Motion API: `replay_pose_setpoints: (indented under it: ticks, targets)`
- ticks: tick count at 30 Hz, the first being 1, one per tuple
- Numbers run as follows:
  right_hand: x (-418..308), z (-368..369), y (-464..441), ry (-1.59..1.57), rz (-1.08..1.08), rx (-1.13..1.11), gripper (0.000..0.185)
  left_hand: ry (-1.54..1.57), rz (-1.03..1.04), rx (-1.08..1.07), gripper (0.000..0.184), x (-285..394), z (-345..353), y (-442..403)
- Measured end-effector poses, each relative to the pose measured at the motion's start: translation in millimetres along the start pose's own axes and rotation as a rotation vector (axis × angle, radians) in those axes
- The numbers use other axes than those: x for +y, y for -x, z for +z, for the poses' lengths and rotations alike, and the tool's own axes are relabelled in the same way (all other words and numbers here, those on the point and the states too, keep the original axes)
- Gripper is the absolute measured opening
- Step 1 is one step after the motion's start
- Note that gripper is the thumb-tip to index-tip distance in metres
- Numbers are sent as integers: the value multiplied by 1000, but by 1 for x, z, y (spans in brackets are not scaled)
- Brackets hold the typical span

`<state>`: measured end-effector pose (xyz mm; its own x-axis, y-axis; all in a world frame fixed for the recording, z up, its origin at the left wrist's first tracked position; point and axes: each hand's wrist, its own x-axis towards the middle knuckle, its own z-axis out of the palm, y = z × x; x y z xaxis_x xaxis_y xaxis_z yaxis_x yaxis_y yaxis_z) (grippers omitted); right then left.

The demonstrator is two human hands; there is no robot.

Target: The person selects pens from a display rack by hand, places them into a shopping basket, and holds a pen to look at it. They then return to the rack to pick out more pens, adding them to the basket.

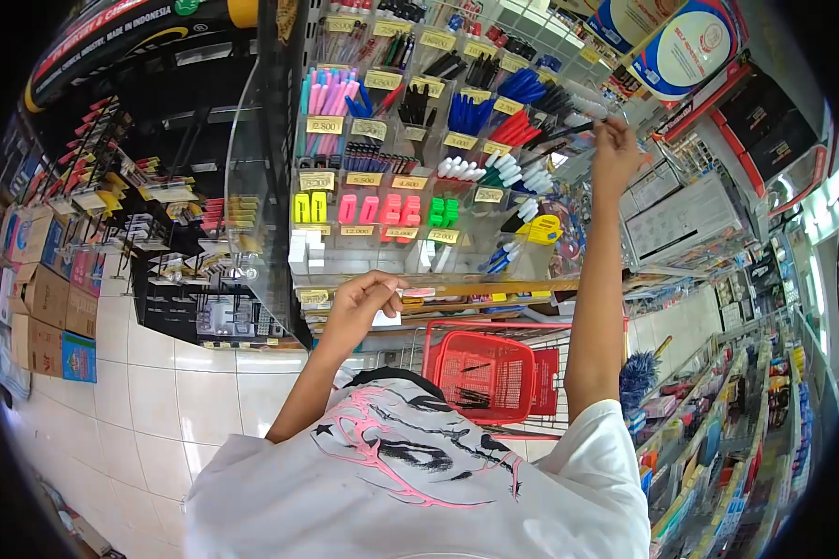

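My left hand (368,300) is closed in front of the lower edge of a clear pen display rack (354,267). Its fingers are curled together, with small white and pink bits showing beside the fingertips, too small to name. My right hand (617,154) reaches up to the rack's right side, fingers bent together near white and dark pens; what they hold is hidden. Between the hands stand blue pens (471,114), red pens (516,129), white-capped markers (460,169), and yellow (309,208), pink (401,212) and green highlighters (444,213), with price labels.
Below the rack stands a shopping cart with a red basket (485,349) holding several dark pens (474,399). Cardboard boxes (47,317) are stacked at left. Shelves of goods (718,447) line the right, beside a blue duster (638,377). White floor tiles (177,401) lie below.
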<state>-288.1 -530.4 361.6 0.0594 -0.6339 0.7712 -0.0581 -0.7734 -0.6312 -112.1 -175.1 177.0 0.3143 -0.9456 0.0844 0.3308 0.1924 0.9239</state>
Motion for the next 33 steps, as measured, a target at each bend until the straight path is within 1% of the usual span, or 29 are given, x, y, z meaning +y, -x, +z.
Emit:
replay_pose_setpoints:
  ticks: [1, 2, 4, 6, 8, 9, 11, 15, 17, 20, 21, 22, 24, 26, 27, 28, 29, 30, 31, 32, 33]
  targets:
    - [33, 4, -6, 116, -20, -22, 20, -13, 2, 12, 24, 1, -5, 1]
    - [41, 6, -7, 105, -26, -27, 20, -15, 11, 21, 24, 2, -7, 3]
    - [44, 9, -4, 152, 81, -49, 20, -31, 7, 47, 24, 2, -12, 7]
    - [40, 12, -1, 186, 63, -65, 23, -33, 10, 75, 24, -1, -18, 9]
    - [24, 15, 4, 118, 137, -98, 27, -2, -6, 113, 24, -5, -22, 10]
    - [23, 15, 6, 115, 136, -98, 27, -4, -4, 115, 24, -6, -22, 10]
    - [23, 11, 10, 141, 30, -40, 30, 18, -18, 123, 23, -7, -22, 9]
    - [40, -16, 20, 197, 17, 36, 30, 15, -28, 99, 23, -8, -16, 3]
    - [39, -32, 31, 182, 7, 131, 30, -46, -35, 49, 25, -9, -13, -3]
    - [42, -62, 50, 187, 35, 205, 31, -50, -67, 5, 24, -11, -8, -9]
    - [36, -72, 60, 273, 65, 234, 29, -55, -73, -8, 24, -13, -6, -11]
    - [38, -84, 70, 280, 70, 246, 29, -59, -83, -25, 24, -15, -4, -13]
    - [52, -113, 98, 409, 166, 344, 26, -67, -99, -48, 24, -17, 0, -17]
    - [75, -151, 145, 542, 74, 378, 26, -43, -102, -77, 23, -18, 5, -19]
    - [96, -175, 182, 554, 138, 402, 26, -40, -102, -66, 23, -19, 7, -18]
    - [104, -186, 226, 662, 255, 493, 25, -39, -100, -85, 23, -20, 10, -19]
    - [129, -208, 288, 663, 254, 474, 28, -37, -96, -103, 22, -22, 11, -20]
    - [136, -237, 364, 982, 594, 162, 40, -29, -90, -90, 22, -24, 11, -20]
    - [164, -264, 463, 1180, 529, 16, 56, -34, -101, -102, 22, -26, 11, -20]
    - [126, -265, 534, 1214, 623, -196, 64, -39, -113, -116, 22, -29, 12, -21]
    - [121, -295, 635, 1188, 746, -302, 56, -41, -131, -122, 22, -34, 11, -22]
